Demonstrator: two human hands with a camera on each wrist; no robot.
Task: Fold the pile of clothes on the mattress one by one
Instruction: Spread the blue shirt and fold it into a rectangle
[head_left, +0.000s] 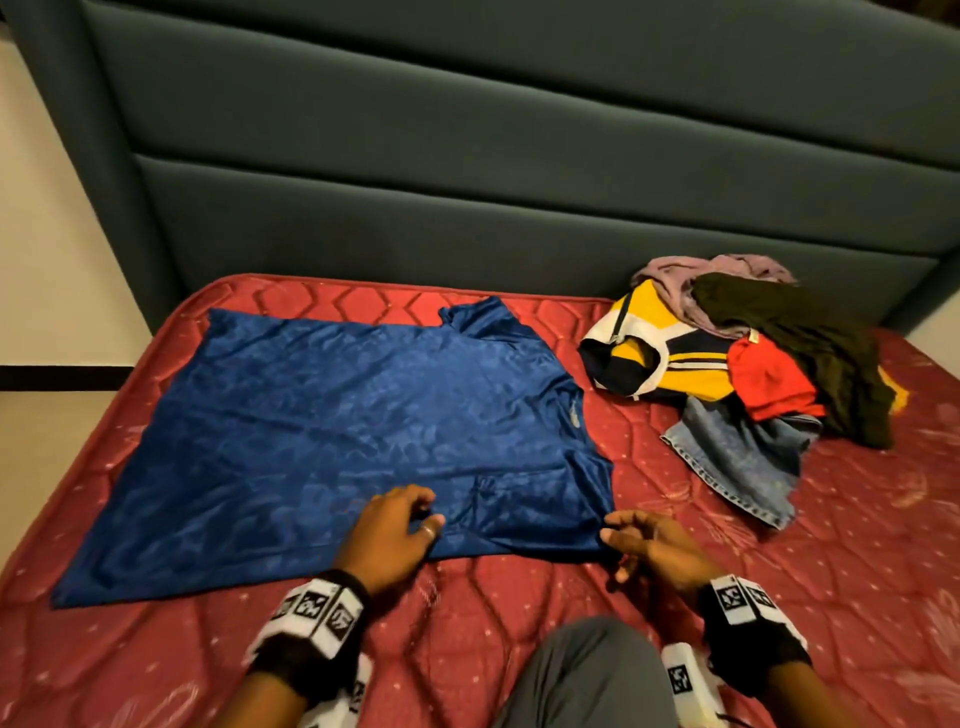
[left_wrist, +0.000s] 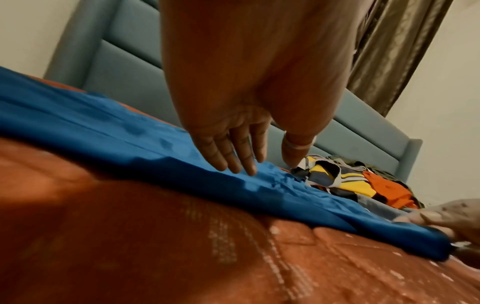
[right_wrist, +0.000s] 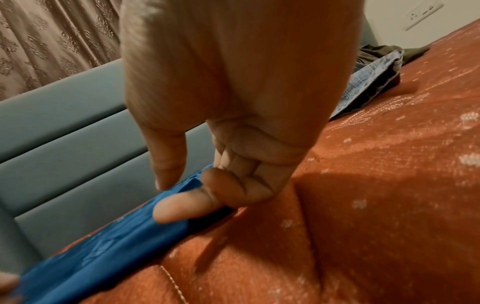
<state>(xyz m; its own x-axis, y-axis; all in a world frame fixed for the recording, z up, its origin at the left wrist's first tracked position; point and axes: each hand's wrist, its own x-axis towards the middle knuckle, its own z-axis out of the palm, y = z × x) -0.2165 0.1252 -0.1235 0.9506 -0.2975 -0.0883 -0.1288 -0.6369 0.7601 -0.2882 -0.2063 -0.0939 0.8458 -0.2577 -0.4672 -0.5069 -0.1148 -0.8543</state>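
Looking down across a red quilted mattress (head_left: 467, 649) pushed against a padded teal headboard (head_left: 467, 182). Lying spread flat on the mattress's left half, a shiny blue shirt (head_left: 337, 431), collar end pointing toward the pile of clothes (head_left: 737, 353) heaped on the right by the headboard, just apart from the shirt. Showing in that heap: a yellow striped top (head_left: 675, 358), a red garment (head_left: 769, 379), a dark olive garment (head_left: 810, 338), a mauve garment (head_left: 675, 275) and denim (head_left: 737, 462) trailing nearest.

Resting the left hand (head_left: 389, 535) on the shirt's near edge, fingers (left_wrist: 244, 156) almost straight and touching the cloth, gripping nothing. Meeting the shirt's near right corner with the right hand (head_left: 649, 540), index finger (right_wrist: 182, 207) lying along the blue hem, thumb hovering above, other fingers curled; not telling clearly whether any cloth is pinched.

Kneeling close by, a grey-trousered knee (head_left: 587, 675) between the wrists. Hanging behind the headboard, a patterned curtain (right_wrist: 52, 41).
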